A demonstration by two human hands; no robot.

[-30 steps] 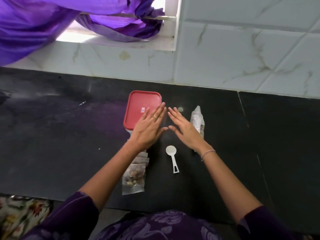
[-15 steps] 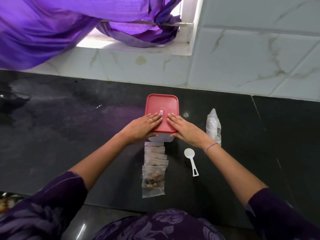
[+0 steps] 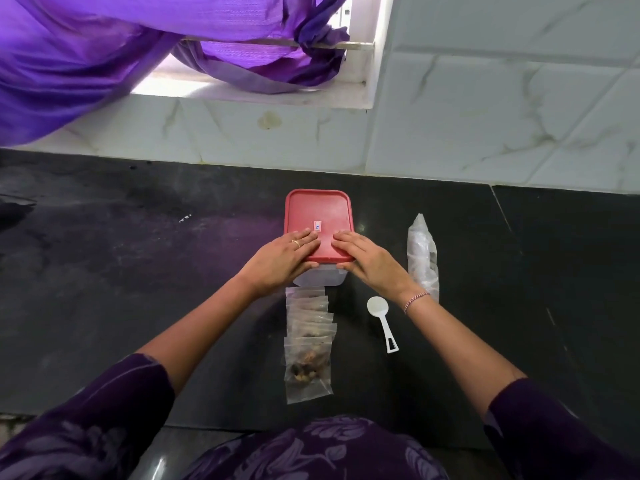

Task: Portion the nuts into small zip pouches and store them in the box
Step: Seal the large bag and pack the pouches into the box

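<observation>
Your left hand (image 3: 284,259) and right hand (image 3: 370,263) lie side by side at the centre of the frame, on the near edge of the rectangular clear plastic box with the red lid (image 3: 318,216); each grip is spread flat, fingers straight and close together, pressing the lid rather than pinching it; the thumbs are hidden, so you cannot count on them being under the rim. The box stands on the black stone desk (image 3: 138,271), lid on, just above the row of small clear zip pouches holding nuts (image 3: 308,358), which starts at the box's near wall and runs down toward the lower edge.

Risks, as I judge them: lift the lid from the near edge alone and the light box may tip or skate toward the tiled wall; a wrist dropping back could scatter the overlapped pouches, since they lie right under your forearms; your right wrist is near the white plastic spoon (image 3: 382,320) and the crumpled clear plastic bag (image 3: 422,258), and a sideways sweep would knock either.

The box's long axis seems to run up the frame, away from you; the pouch row, and the bag too, follow the same line; the spoon's bowl points up, its handle down and slightly right.
</observation>
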